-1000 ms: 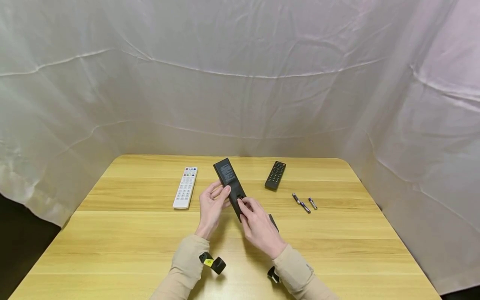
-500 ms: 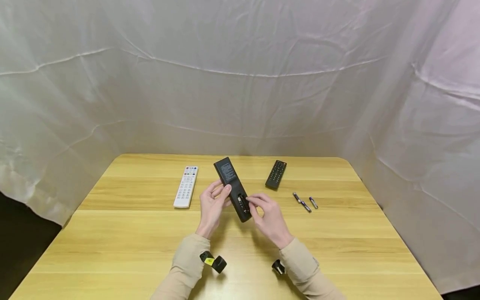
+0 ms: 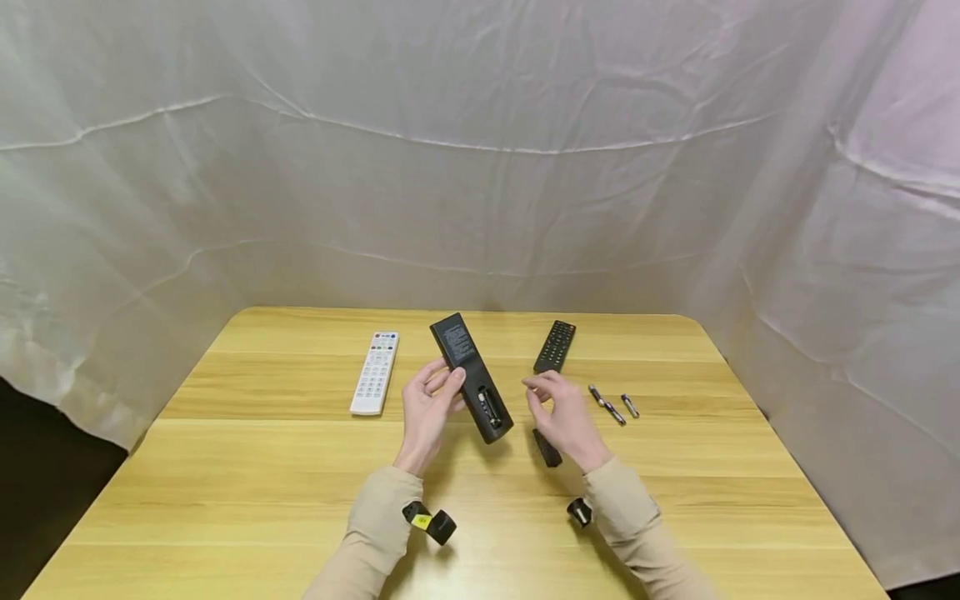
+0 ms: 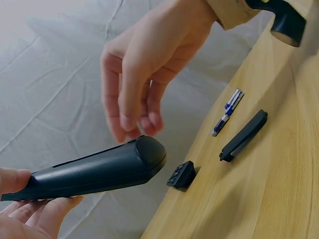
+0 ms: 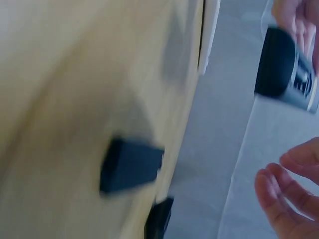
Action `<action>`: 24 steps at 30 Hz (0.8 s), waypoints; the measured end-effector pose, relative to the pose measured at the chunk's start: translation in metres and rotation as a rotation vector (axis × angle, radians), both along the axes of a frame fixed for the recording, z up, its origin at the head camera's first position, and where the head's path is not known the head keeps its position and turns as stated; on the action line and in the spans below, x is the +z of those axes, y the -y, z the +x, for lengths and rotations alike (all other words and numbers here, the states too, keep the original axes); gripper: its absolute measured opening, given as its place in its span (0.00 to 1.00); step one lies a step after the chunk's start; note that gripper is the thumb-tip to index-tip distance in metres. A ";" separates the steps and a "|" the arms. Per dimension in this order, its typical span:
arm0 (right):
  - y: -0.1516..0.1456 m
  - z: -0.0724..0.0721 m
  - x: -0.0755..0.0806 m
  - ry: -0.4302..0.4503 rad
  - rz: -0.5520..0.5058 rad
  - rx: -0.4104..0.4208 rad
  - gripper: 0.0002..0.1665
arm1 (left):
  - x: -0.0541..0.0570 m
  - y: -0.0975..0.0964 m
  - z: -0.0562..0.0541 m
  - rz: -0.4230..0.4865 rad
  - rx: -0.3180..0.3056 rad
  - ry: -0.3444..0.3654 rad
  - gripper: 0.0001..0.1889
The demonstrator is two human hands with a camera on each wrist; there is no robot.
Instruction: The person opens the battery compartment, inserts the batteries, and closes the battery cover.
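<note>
My left hand [image 3: 427, 408] grips a black remote [image 3: 471, 377] by its left side, thumb on top and fingers beneath. The remote's back faces up, with printed text at the far end. Its battery compartment [image 3: 490, 407] is uncovered, and a battery shows inside; whether there is a second, I cannot tell. To the right, apart from the remote, my right hand [image 3: 566, 419] hovers with loosely bent fingers. Nothing shows between its thumb and fingers [image 5: 271, 186] in the right wrist view. Below it, a black battery cover [image 3: 547, 448] lies on the table.
A white remote [image 3: 374, 373] lies face up on the left of the wooden table [image 3: 262, 467]. A smaller black remote [image 3: 555, 346] lies at the back right. Near it are two batteries [image 3: 607, 405] almost end to end and one more battery [image 3: 629, 406]. Pale curtains [image 3: 480, 208] surround the table.
My right hand has moved from the compartment out to the right, baring the compartment and its battery. My left hand and the held remote have barely shifted.
</note>
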State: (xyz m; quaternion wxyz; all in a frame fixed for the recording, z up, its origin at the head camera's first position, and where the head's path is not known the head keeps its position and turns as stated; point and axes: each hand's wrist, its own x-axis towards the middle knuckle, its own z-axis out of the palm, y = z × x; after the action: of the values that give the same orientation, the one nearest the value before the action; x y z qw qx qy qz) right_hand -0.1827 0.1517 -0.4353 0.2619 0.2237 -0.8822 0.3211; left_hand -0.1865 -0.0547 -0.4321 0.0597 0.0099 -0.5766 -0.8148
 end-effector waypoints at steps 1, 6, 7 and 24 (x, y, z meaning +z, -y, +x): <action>-0.004 -0.003 0.001 0.008 0.019 -0.013 0.10 | 0.000 0.000 0.000 -0.002 -0.001 -0.003 0.22; -0.028 -0.020 0.013 0.169 0.155 -0.083 0.12 | 0.001 -0.001 0.001 0.003 -0.001 -0.002 0.22; -0.033 -0.025 0.015 0.222 0.190 -0.095 0.13 | 0.001 -0.001 0.001 0.002 -0.001 -0.004 0.22; -0.082 -0.075 0.025 0.531 0.564 -0.163 0.14 | 0.001 -0.001 0.001 0.012 -0.002 -0.001 0.21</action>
State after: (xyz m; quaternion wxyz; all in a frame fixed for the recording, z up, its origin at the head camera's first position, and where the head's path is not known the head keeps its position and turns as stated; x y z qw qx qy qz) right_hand -0.2581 0.2341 -0.4099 -0.0224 0.1252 -0.9877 0.0912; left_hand -0.1857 -0.0539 -0.4308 0.0591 0.0095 -0.5718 -0.8182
